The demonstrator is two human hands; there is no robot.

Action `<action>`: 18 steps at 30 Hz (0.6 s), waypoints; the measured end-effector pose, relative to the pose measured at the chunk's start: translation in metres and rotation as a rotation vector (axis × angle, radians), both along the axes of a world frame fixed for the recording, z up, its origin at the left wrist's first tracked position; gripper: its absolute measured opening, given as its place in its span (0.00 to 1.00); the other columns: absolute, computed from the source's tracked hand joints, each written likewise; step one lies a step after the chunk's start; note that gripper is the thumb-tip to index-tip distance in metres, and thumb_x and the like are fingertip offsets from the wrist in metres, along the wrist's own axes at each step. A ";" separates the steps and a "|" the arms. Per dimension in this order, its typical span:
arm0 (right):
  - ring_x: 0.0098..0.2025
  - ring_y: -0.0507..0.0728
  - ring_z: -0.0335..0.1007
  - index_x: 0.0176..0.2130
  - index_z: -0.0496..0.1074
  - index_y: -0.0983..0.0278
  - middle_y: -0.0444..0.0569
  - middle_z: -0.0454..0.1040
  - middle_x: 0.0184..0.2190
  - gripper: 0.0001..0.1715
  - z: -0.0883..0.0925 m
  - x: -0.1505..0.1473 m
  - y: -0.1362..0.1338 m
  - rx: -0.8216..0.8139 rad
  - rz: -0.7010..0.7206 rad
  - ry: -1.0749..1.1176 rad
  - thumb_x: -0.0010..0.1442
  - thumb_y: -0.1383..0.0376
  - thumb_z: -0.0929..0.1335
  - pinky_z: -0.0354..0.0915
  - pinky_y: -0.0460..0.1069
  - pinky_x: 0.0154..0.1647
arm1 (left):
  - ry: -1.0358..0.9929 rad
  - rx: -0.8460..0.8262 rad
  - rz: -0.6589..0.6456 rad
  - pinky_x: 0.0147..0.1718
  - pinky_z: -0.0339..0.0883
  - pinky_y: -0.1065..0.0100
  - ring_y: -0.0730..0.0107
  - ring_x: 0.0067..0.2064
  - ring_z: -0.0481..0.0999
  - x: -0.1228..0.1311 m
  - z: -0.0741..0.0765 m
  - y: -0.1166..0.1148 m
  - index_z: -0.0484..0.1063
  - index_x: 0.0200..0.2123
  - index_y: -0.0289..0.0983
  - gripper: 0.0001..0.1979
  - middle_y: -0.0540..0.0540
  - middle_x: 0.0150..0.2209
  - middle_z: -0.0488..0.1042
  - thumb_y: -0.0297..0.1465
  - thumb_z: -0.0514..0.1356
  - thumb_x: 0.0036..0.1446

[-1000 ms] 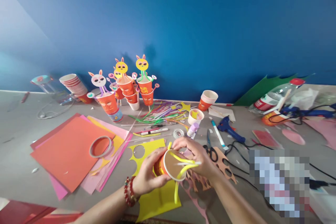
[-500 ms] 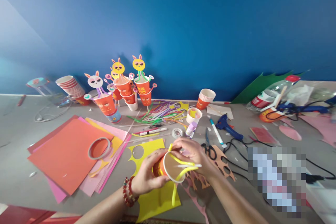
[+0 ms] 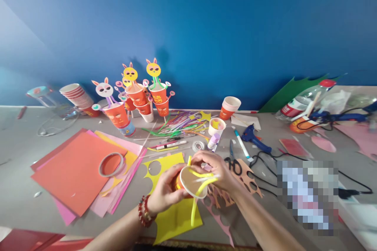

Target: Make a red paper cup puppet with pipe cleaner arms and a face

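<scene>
My left hand (image 3: 165, 191), with a beaded bracelet at the wrist, is wrapped round a red paper cup (image 3: 192, 182) tipped so its mouth faces me. Yellow pipe cleaners (image 3: 193, 212) run through the cup's mouth. One end hangs below the rim and another sticks up at the top. A thin white stick (image 3: 203, 179) lies among them. At the cup's far right rim, my right hand (image 3: 216, 168) has its fingers curled on the yellow pipe cleaner; its fingertips are partly hidden. Under the hands lies a cut yellow sheet (image 3: 176, 223).
Rabbit-faced cup figures (image 3: 118, 113) stand at the back left. Coloured sheets (image 3: 79, 172) with a tape roll (image 3: 111, 164) lie left. Loose pipe cleaners (image 3: 182, 123) are behind my hands. Scissors (image 3: 233, 164), a glue gun (image 3: 256, 139) and its black cable lie right, before a bottle (image 3: 306, 100).
My right hand has shifted slightly over the cup's mouth, now covering the tips of the pipe cleaners and stick. The cup is turned a little, still in my left hand.
</scene>
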State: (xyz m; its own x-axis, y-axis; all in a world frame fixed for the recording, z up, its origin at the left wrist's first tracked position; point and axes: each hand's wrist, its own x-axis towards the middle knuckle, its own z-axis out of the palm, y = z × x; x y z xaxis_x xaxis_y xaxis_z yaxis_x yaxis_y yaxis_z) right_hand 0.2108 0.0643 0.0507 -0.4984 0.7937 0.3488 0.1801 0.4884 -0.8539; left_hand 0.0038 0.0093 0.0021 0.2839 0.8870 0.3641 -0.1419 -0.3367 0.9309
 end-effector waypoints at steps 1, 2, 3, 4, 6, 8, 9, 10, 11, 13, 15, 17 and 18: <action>0.34 0.54 0.75 0.38 0.75 0.61 0.47 0.77 0.34 0.02 0.001 0.000 0.000 -0.020 -0.003 0.016 0.65 0.66 0.70 0.71 0.47 0.36 | -0.036 -0.049 0.009 0.53 0.72 0.62 0.54 0.53 0.79 0.000 -0.003 -0.001 0.72 0.58 0.44 0.26 0.40 0.54 0.78 0.39 0.69 0.57; 0.35 0.55 0.76 0.40 0.75 0.61 0.47 0.77 0.36 0.03 0.002 0.000 0.000 -0.022 -0.012 0.029 0.65 0.66 0.69 0.71 0.47 0.36 | -0.060 -0.092 0.025 0.53 0.72 0.62 0.54 0.54 0.79 0.000 -0.005 -0.001 0.72 0.58 0.44 0.26 0.40 0.54 0.78 0.40 0.68 0.57; 0.36 0.55 0.77 0.42 0.74 0.61 0.48 0.77 0.37 0.05 0.004 0.001 -0.001 -0.004 -0.037 0.038 0.65 0.66 0.68 0.72 0.47 0.36 | -0.073 -0.127 0.049 0.54 0.72 0.61 0.53 0.54 0.78 -0.001 -0.007 -0.002 0.73 0.58 0.43 0.26 0.40 0.55 0.78 0.41 0.68 0.57; 0.37 0.56 0.77 0.43 0.74 0.61 0.49 0.77 0.38 0.06 0.006 0.003 -0.003 0.037 -0.077 0.045 0.66 0.66 0.67 0.72 0.48 0.37 | -0.079 -0.153 0.081 0.55 0.72 0.60 0.52 0.55 0.78 -0.001 -0.008 -0.002 0.73 0.58 0.42 0.26 0.39 0.55 0.78 0.41 0.68 0.57; 0.39 0.57 0.75 0.43 0.72 0.62 0.50 0.75 0.38 0.07 0.011 0.006 -0.010 0.190 -0.182 0.063 0.66 0.70 0.65 0.72 0.50 0.38 | -0.089 -0.191 0.151 0.56 0.71 0.59 0.51 0.56 0.77 -0.003 -0.010 -0.001 0.73 0.58 0.40 0.27 0.38 0.56 0.78 0.42 0.68 0.57; 0.42 0.59 0.74 0.43 0.71 0.62 0.51 0.74 0.39 0.10 0.014 0.008 -0.022 0.387 -0.222 0.059 0.63 0.74 0.65 0.71 0.53 0.42 | -0.103 -0.229 0.207 0.57 0.70 0.58 0.51 0.57 0.76 -0.004 -0.009 -0.001 0.72 0.59 0.40 0.27 0.38 0.57 0.77 0.42 0.67 0.58; 0.44 0.60 0.73 0.44 0.70 0.63 0.52 0.74 0.40 0.12 0.015 0.007 -0.029 0.486 -0.196 0.036 0.61 0.75 0.66 0.71 0.55 0.45 | -0.112 -0.247 0.231 0.57 0.70 0.58 0.52 0.57 0.76 -0.004 -0.009 -0.001 0.72 0.59 0.41 0.26 0.39 0.58 0.76 0.42 0.67 0.59; 0.46 0.61 0.72 0.45 0.70 0.64 0.54 0.74 0.42 0.15 0.014 0.006 -0.036 0.567 -0.160 -0.005 0.59 0.76 0.67 0.71 0.56 0.47 | -0.119 -0.263 0.253 0.57 0.70 0.59 0.52 0.58 0.76 -0.004 -0.008 -0.001 0.72 0.59 0.41 0.26 0.39 0.58 0.76 0.41 0.67 0.59; 0.48 0.61 0.71 0.46 0.71 0.65 0.54 0.74 0.44 0.17 0.013 0.004 -0.042 0.640 -0.137 -0.045 0.58 0.77 0.68 0.71 0.58 0.49 | -0.128 -0.274 0.271 0.58 0.69 0.59 0.52 0.58 0.75 -0.003 -0.007 -0.002 0.72 0.58 0.41 0.26 0.40 0.58 0.76 0.41 0.67 0.59; 0.50 0.63 0.70 0.48 0.72 0.66 0.55 0.74 0.45 0.18 0.007 -0.003 -0.051 0.746 -0.138 -0.128 0.58 0.77 0.70 0.71 0.60 0.53 | -0.154 -0.286 0.302 0.57 0.70 0.59 0.52 0.58 0.75 -0.001 -0.005 -0.004 0.73 0.58 0.41 0.26 0.40 0.57 0.77 0.41 0.68 0.57; 0.50 0.63 0.69 0.48 0.73 0.66 0.55 0.75 0.44 0.17 0.000 -0.010 -0.055 0.802 -0.182 -0.177 0.59 0.76 0.70 0.71 0.61 0.54 | -0.175 -0.312 0.295 0.50 0.75 0.61 0.54 0.51 0.80 0.001 -0.004 -0.007 0.72 0.58 0.40 0.27 0.39 0.54 0.79 0.42 0.68 0.57; 0.48 0.62 0.70 0.49 0.75 0.65 0.55 0.75 0.44 0.17 -0.008 -0.016 -0.056 0.829 -0.223 -0.171 0.60 0.77 0.69 0.72 0.61 0.53 | -0.185 -0.347 0.257 0.38 0.78 0.65 0.61 0.38 0.82 0.003 -0.002 -0.009 0.70 0.59 0.39 0.29 0.41 0.46 0.82 0.43 0.67 0.57; 0.47 0.62 0.70 0.49 0.75 0.65 0.55 0.75 0.43 0.17 -0.011 -0.018 -0.055 0.838 -0.237 -0.151 0.60 0.77 0.69 0.73 0.62 0.53 | -0.185 -0.358 0.245 0.34 0.78 0.66 0.63 0.34 0.81 0.004 -0.002 -0.009 0.70 0.60 0.39 0.30 0.42 0.42 0.82 0.43 0.67 0.57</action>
State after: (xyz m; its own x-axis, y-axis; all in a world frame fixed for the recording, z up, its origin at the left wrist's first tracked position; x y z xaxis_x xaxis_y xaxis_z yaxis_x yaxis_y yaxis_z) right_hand 0.1929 0.0091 0.0392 -0.4412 0.3948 0.8059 0.4380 0.8786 -0.1906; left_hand 0.0074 0.0001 0.0003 0.0096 0.9988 0.0475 -0.2732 -0.0431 0.9610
